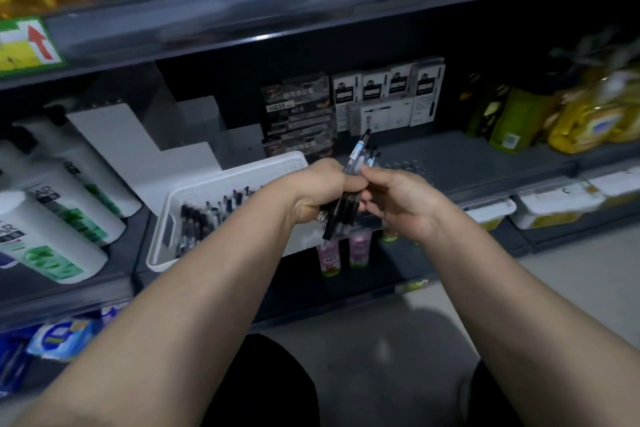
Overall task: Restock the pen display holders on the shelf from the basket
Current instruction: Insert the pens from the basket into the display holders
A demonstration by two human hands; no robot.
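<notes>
"HQ35" on label of dark pen display box point(295, 111); red up-arrow on green shelf tag point(29, 45); rest unreadable.

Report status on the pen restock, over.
Both hands busy: left hand grips bundle of pens, right hand pinches one near its top. More in the basket on the shelf. Nothing between hands and display holders.

The basket point(242, 173) is white, its far corner peppered with fine dots. The pens point(341, 213) are black and clear, one with a blue-and-white label. On the left, the bottles point(69, 208) are white with green and black print. The shelf point(485, 163) is dark grey. At the far back, white boxes point(388, 87) carry black panels, beside black packs point(298, 111). To the right are green pouches point(505, 121) and yellow bags point(588, 121). Lower down stand pink bottles point(360, 248) banded in green. A green-edged tag point(31, 45) shows a red arrow.
</notes>
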